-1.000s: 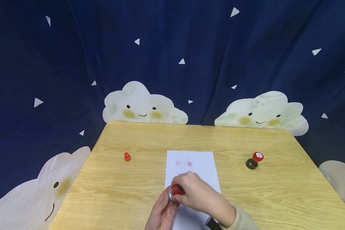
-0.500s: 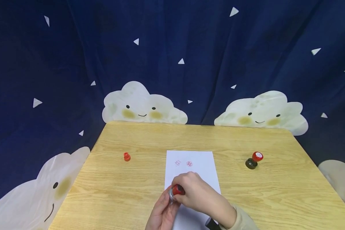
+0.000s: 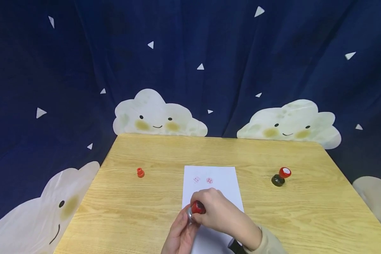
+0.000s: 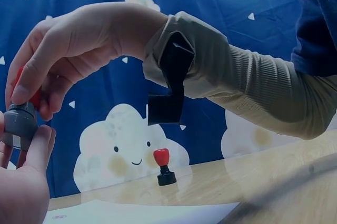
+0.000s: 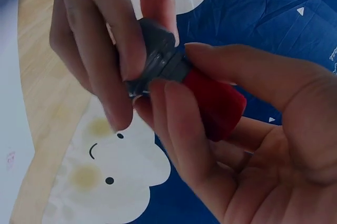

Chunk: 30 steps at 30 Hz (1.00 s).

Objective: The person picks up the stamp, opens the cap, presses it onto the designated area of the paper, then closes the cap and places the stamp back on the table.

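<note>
A self-inking-style stamp with a red handle and grey lower part is held between both hands above the sheet of paper. My left hand grips the grey end between fingers and thumb. From the other side, my right hand pinches the red handle near where it meets the grey part. The stamp lies tilted in the right wrist view, its grey end partly covered by left fingers. Two small red stamp prints show on the upper part of the paper.
A second stamp, red knob on a black base, stands on the wooden table to the right. Far left sits a small red cap-like piece. A dark blue curtain with clouds hangs behind. My right wrist carries a black camera mount.
Both hands keep the same hold on the stamp and have shifted only very slightly to the right. Paper, second stamp and red piece stay where they were.
</note>
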Each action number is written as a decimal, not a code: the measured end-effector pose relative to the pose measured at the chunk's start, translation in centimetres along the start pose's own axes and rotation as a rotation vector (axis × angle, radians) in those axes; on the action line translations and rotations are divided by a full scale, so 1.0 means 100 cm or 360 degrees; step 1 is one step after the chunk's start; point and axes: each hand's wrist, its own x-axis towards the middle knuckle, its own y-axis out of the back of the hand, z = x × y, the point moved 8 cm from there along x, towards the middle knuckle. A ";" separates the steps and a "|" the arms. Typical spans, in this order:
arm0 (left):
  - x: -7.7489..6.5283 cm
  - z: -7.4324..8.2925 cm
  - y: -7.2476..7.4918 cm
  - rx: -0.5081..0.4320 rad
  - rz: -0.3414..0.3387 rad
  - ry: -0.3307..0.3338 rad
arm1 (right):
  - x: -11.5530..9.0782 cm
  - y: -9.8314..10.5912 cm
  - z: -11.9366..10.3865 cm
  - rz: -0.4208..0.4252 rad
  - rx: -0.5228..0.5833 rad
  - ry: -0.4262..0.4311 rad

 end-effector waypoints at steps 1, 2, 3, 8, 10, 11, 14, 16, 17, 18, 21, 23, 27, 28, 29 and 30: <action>0.000 0.000 0.000 -0.0003 0.0005 0.0000 | 0.000 0.000 0.000 -0.0004 -0.0001 -0.0002; 0.000 0.000 0.000 -0.0009 0.0006 -0.0002 | 0.000 -0.001 0.000 -0.0010 -0.0008 -0.0002; 0.000 -0.001 0.000 -0.0013 0.0006 -0.0004 | 0.000 -0.002 0.000 -0.0019 -0.0020 0.0000; -0.001 -0.002 -0.002 0.0015 -0.0002 0.0006 | 0.000 -0.012 0.000 -0.0109 -0.0093 -0.0009; -0.001 -0.003 -0.003 0.0038 -0.0014 0.0017 | 0.000 -0.015 0.000 -0.0144 -0.0119 -0.0003; -0.001 -0.004 -0.003 0.0046 -0.0017 0.0022 | 0.000 -0.017 0.000 -0.0156 -0.0130 0.0002; -0.002 -0.004 -0.004 0.0079 -0.0025 0.0028 | 0.001 -0.019 0.000 -0.0164 -0.0144 0.0009; -0.001 -0.004 -0.003 0.0071 -0.0008 0.0031 | 0.001 -0.019 0.002 -0.0165 -0.0145 -0.0006; -0.001 -0.004 -0.002 0.0073 0.0003 0.0033 | 0.002 -0.019 0.003 -0.0165 -0.0140 -0.0013; -0.001 -0.004 -0.002 0.0069 0.0012 0.0036 | 0.002 -0.018 0.004 -0.0166 -0.0133 -0.0020; 0.000 -0.005 0.001 0.0050 0.0043 0.0052 | 0.003 -0.016 0.007 -0.0152 -0.0139 -0.0046; 0.000 -0.006 0.002 0.0049 0.0043 0.0061 | 0.004 -0.013 0.009 -0.0133 -0.0171 -0.0061; -0.001 -0.007 0.006 0.0072 0.0052 0.0066 | 0.004 -0.005 0.016 -0.0067 -0.0325 -0.0113; -0.001 -0.007 0.007 0.0074 0.0065 0.0066 | 0.005 -0.003 0.018 -0.0056 -0.0357 -0.0129; -0.002 -0.007 0.009 0.0071 0.0086 0.0067 | 0.005 -0.002 0.020 -0.0043 -0.0386 -0.0143; -0.002 -0.007 0.011 0.0075 0.0110 0.0067 | 0.005 0.000 0.023 -0.0035 -0.0406 -0.0160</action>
